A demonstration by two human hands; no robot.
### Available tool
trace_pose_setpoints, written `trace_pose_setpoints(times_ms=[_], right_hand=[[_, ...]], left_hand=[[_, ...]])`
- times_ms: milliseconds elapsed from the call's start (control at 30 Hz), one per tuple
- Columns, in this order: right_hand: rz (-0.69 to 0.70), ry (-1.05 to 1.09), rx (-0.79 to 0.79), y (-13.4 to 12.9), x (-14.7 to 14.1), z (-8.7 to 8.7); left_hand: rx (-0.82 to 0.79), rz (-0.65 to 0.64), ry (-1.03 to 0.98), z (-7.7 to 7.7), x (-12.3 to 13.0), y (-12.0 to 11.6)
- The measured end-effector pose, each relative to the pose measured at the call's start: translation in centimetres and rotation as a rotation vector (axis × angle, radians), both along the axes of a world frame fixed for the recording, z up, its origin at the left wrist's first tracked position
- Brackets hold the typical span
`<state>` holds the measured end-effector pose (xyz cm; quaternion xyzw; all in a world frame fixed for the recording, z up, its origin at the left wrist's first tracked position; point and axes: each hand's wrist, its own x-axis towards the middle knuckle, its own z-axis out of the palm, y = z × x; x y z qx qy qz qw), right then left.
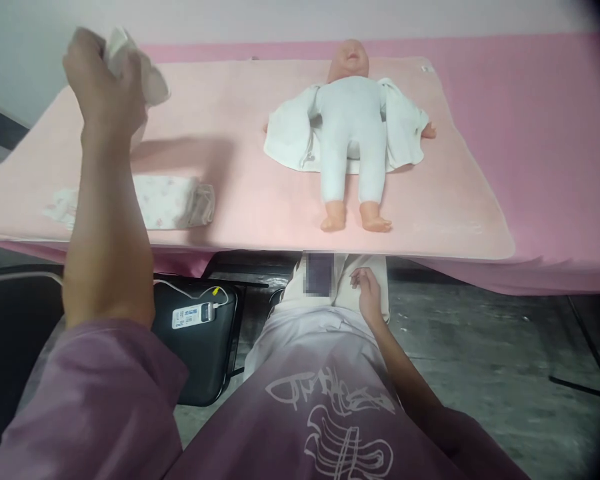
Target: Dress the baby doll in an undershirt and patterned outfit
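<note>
My left hand (107, 87), raised over the left end of the table, is closed around a crumpled white cloth (157, 87). Its exact kind is hidden by my fingers. Below that forearm lies a folded white cloth bundle (167, 203) with a pale pink print, partly covered by my arm. A baby doll (353, 110) in a white bodysuit lies on its back, feet toward me. Its arms are in the sleeves of a white jacket (293, 137) spread open beneath it. My right hand (369, 295) hangs low by my thigh, fingers loosely bent and holding nothing visible.
A light pink mat (240, 207) covers much of the table, over a darker pink cloth (545, 147). Below the front edge, a black chair seat (200, 367) carries a small white device (193, 315) with a cable. A table leg (590, 343) stands at right.
</note>
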<state>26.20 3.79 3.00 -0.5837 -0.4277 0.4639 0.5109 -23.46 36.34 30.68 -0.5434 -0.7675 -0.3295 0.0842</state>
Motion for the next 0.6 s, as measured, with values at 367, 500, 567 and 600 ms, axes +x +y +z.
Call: trace_pose_setpoints(times_ms=[367,500,567,600], right_hand=[[0.254,0.306,-0.001,4.1,1.4,15.0],[0.172,0.208,0.103,4.2,2.1,16.1],[0.270,0.073,0.123,2.4,3.3,16.6],[0.340,-0.003,0.122,1.1,3.9,16.8]], left_hand=[[-0.259,-1.405,-0.195,-6.3,26.1,-33.6],[-0.380,-1.192,-0.683,-10.8,25.5,-34.3],[-0.392,-1.026,-0.982,-12.9,25.5,-34.5],[-0.423,-0.980,-1.133,-13.9,25.8,-34.8]])
